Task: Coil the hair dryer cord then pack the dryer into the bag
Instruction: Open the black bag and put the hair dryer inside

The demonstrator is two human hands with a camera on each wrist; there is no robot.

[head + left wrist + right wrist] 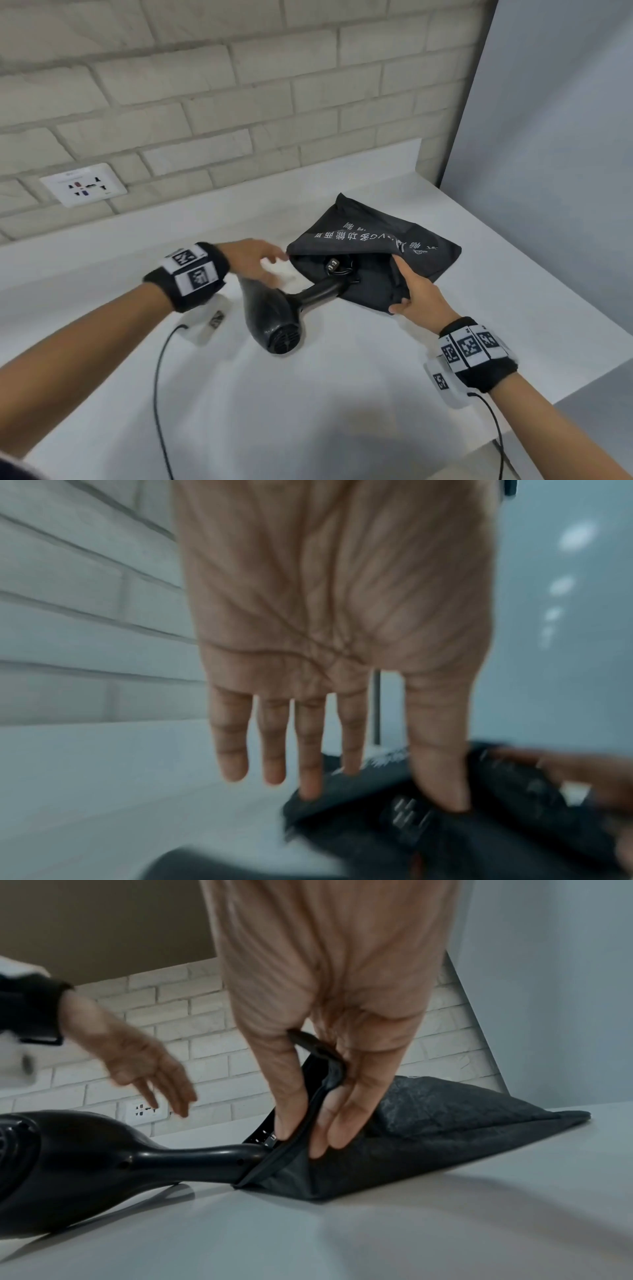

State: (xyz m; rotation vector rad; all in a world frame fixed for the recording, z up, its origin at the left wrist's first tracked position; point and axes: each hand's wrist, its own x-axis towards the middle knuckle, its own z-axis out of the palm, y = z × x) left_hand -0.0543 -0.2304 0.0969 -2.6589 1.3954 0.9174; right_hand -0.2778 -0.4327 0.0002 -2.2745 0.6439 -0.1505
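The black hair dryer [274,318] lies on the white counter [308,394] with its handle pushed into the mouth of the black bag [376,240], which carries white print. Inside the mouth I see the plug [331,265] and loops of cord. My right hand [399,284] pinches the bag's rim [318,1096] between thumb and fingers and holds the mouth up. My left hand [274,270] hovers open over the dryer's nozzle end, fingers straight [308,750], close to the bag's left edge. The wrist view is too blurred to show whether it touches the bag [514,818].
A white brick wall runs along the back, with a wall socket [84,186] at the left. A grey panel [548,137] closes the right side. The counter's front-right edge [582,387] drops away near my right wrist. Thin black cables [157,394] trail from both wrists.
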